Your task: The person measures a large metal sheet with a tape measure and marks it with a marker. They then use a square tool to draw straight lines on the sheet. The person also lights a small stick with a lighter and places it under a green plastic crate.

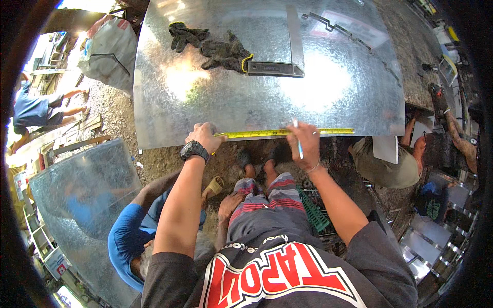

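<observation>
Yellow tape measure [287, 133] is stretched along the near edge of the galvanised sheet [215, 97]. Its left end is pinned by the left hand [204, 136], grip closed on it; the right hand [304, 137] presses it flat, fingers clamped on a pen [298, 141]. The tape should be kept taut and flush with the edge. Its case and markings cannot be made out.

two galvanised metal sheets [231, 97], one yellow tape measure [287, 133], two dark work gloves [210, 46], one steel square [287, 64]
</observation>
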Motion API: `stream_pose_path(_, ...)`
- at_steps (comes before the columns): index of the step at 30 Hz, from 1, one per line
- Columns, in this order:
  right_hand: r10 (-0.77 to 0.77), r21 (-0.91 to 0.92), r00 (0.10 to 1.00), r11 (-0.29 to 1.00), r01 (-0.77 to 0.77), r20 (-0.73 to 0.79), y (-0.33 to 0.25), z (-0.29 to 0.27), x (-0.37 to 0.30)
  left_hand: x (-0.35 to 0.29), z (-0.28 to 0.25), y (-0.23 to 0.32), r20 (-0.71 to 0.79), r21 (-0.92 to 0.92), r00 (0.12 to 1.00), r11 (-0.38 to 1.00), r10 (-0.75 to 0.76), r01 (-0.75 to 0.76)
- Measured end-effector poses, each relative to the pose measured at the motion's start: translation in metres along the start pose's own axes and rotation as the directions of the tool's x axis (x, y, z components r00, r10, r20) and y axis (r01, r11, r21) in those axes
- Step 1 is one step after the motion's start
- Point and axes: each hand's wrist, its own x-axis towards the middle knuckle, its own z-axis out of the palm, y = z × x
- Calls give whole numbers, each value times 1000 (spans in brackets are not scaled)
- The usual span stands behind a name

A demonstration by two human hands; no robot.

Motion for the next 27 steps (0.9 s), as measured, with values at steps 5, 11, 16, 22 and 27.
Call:
stream_pose_path(5, -76, 121, 997, 990, 72, 23, -48, 14, -21, -1, -2, 0, 23, -18, 1000, 1000, 2, -1)
stream_pose_path(11, -34, 64, 998, 997, 31, 55, -54, 33, -18, -3, -2, -3, -5, -33, 1000, 999, 20, -20)
stream_pose_path(16, -57, 140, 993, 989, 43, 102, -64, 39, -12, -1, 1, -3, -42, -28, 999, 999, 28, -29)
stream_pose_path(22, 51, 290, 995, 954, -73, 81, -63, 41, -3, 6, 3, -9, -11, -44, 999, 998, 44, -44)
stream_pose_path(27, 396, 602, 912, 703, -378, 111, -62, 52, 3, 8, 12, -7, -72, -19, 997, 999, 39, -40)
